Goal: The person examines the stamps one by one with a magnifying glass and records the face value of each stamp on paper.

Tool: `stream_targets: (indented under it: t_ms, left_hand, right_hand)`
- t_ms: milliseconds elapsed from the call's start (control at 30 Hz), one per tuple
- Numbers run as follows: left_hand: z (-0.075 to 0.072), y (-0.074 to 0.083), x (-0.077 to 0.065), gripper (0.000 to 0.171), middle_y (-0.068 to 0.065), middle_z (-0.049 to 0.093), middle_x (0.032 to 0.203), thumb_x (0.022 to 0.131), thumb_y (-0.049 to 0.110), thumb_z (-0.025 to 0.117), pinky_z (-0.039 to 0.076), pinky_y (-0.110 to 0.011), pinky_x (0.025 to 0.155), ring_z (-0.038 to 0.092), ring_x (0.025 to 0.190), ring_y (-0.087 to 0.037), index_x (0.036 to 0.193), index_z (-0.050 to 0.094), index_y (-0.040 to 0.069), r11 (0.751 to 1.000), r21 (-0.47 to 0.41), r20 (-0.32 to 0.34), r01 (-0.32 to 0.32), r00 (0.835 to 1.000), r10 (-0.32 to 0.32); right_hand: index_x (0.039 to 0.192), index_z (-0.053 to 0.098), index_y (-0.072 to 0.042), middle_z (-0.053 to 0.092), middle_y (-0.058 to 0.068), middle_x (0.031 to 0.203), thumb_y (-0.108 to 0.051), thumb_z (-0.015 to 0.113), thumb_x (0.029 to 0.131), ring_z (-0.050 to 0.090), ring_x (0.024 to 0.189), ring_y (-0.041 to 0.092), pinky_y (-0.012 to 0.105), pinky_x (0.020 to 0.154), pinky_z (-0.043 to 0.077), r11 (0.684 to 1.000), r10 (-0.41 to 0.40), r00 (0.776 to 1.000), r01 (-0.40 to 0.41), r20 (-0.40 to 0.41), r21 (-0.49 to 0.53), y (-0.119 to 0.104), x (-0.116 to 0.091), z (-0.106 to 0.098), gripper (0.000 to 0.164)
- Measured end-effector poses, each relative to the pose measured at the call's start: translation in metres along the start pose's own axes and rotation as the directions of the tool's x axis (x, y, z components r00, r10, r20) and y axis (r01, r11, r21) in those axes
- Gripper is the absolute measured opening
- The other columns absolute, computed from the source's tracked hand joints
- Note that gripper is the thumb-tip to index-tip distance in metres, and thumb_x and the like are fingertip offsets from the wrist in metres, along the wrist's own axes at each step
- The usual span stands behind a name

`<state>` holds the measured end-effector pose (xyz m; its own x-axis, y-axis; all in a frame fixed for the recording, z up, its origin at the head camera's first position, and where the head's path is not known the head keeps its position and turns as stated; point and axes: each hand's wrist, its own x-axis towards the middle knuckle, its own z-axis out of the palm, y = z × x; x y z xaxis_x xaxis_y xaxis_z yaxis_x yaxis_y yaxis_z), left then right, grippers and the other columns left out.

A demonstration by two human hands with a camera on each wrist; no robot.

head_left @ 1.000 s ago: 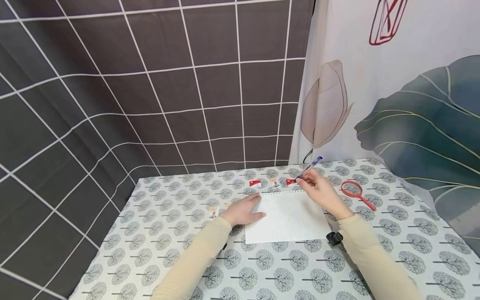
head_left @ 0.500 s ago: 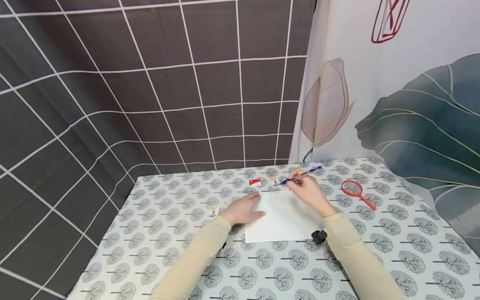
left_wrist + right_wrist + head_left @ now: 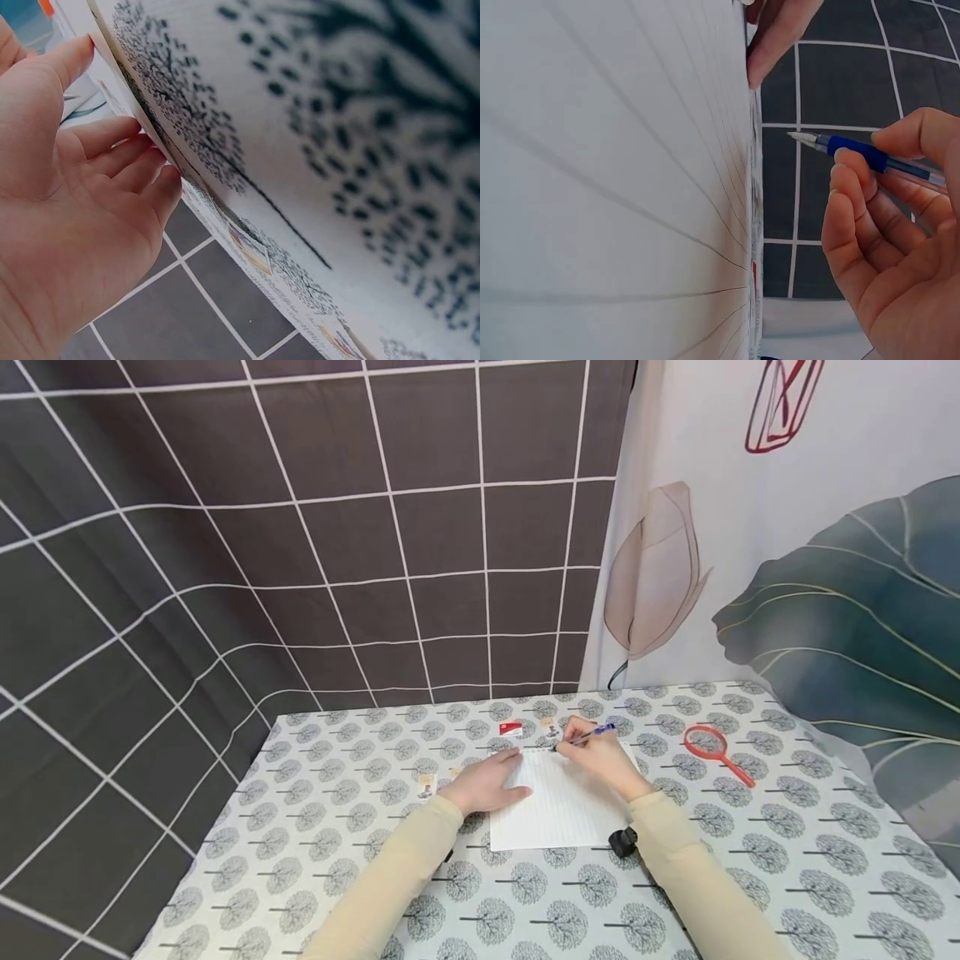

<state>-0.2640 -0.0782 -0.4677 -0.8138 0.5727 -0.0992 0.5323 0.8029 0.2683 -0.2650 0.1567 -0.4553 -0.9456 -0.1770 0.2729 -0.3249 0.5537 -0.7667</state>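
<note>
We note right hand (image 3: 597, 758) pinching blue pen (image 3: 862, 154); left hand (image 3: 483, 783) on lined paper (image 3: 558, 818), thumb apart from fingers. Red card (image 3: 511, 728): print too small to read.

Left sleeve (image 3: 386, 885): my long one, pale cream, plain, fairly close-fitting, few soft creases
Right sleeve (image 3: 701, 877): matches, same cream, same cut
Cuffs (image 3: 444, 812): self-coloured, end at my wrists
Right wrist unit (image 3: 623, 842): small black block, sits at my cuff's inner side, fine detail too small to read
Left wrist unit (image 3: 448, 855): mostly hidden, just a dark sliver past my sleeve
Hands: my left hand (image 3: 486, 783) and right hand (image 3: 598, 762), both bare
</note>
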Motion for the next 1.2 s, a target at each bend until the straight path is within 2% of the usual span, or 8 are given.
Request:
stream_targets:
  t_ms: [133,333,567,1200]
  left_hand:
    - [0.0038,-0.0007,0.0011,0.074,-0.010,0.033,0.162,0.099,0.051,0.057,0.030,-0.039,0.120,0.033,0.148,-0.026,0.153,0.041,0.003,1.000,0.012,-0.003,0.000,1.000,0.000]
    - [0.0029,-0.0001,0.0002,0.074,-0.011,0.033,0.162,0.100,0.050,0.057,0.029,-0.040,0.121,0.033,0.148,-0.027,0.153,0.040,0.002,1.000,0.004,-0.009,0.005,1.000,-0.005]
    - [0.0041,0.0026,-0.0027,0.074,-0.011,0.032,0.162,0.099,0.051,0.057,0.030,-0.040,0.120,0.033,0.148,-0.027,0.153,0.040,0.002,1.000,-0.004,0.009,0.005,1.000,-0.005]
    - [0.0002,0.0024,-0.0034,0.073,-0.012,0.031,0.163,0.100,0.049,0.056,0.028,-0.040,0.121,0.032,0.148,-0.027,0.153,0.039,0.001,1.000,-0.022,0.003,-0.002,1.000,0.002]
  right_hand:
    - [0.080,0.057,-0.017,0.065,-0.002,0.076,-0.011,0.071,0.085,0.056,0.065,0.014,0.026,0.060,0.049,1.000,-0.006,1.000,0.006,-0.005,-0.011,0.0028,-0.0018,0.0016,0.017]
    - [0.081,0.057,-0.015,0.065,-0.001,0.075,-0.010,0.071,0.085,0.055,0.060,0.012,0.024,0.054,0.048,1.000,-0.003,1.000,0.003,-0.001,-0.020,0.0033,-0.0021,0.0020,0.015]
    - [0.083,0.059,-0.014,0.063,-0.001,0.069,-0.011,0.071,0.085,0.052,0.057,0.012,0.022,0.051,0.045,0.998,0.049,0.998,-0.048,0.030,-0.030,0.0046,-0.0061,0.0027,0.013]
    - [0.085,0.061,-0.012,0.065,-0.001,0.074,-0.009,0.074,0.085,0.057,0.060,0.015,0.025,0.054,0.050,1.000,0.019,0.998,-0.018,0.066,-0.012,0.0035,-0.0028,0.0037,0.013]
